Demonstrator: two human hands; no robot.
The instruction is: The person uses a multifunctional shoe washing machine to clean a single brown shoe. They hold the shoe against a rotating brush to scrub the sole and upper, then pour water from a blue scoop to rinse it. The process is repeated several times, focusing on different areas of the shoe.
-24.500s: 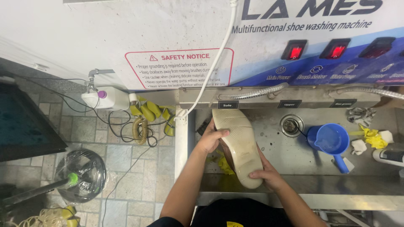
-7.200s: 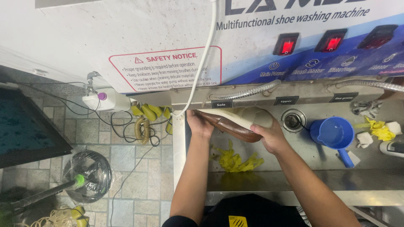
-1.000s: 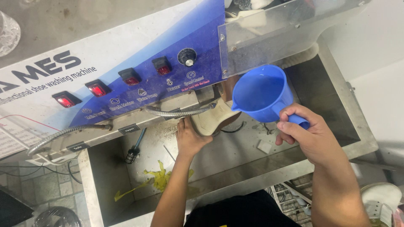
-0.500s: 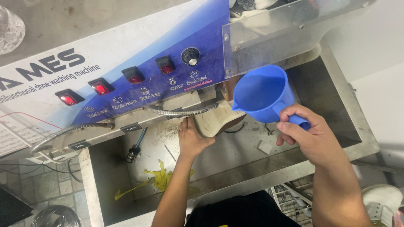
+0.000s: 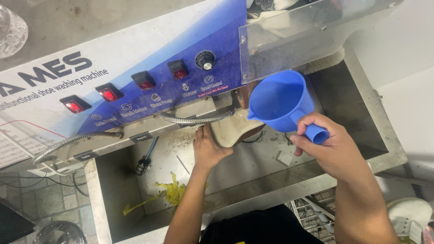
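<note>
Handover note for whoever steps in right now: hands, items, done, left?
Left hand: pressing a beige-soled shoe under the machine's blue control panel.
Right hand: gripping the handle of a round blue plastic scoop, raised over the stainless steel wash basin.
Yellow rag lies on the basin floor.
Done: shoe in position.
Left: scoop not yet tipped; contents not visible.
</note>
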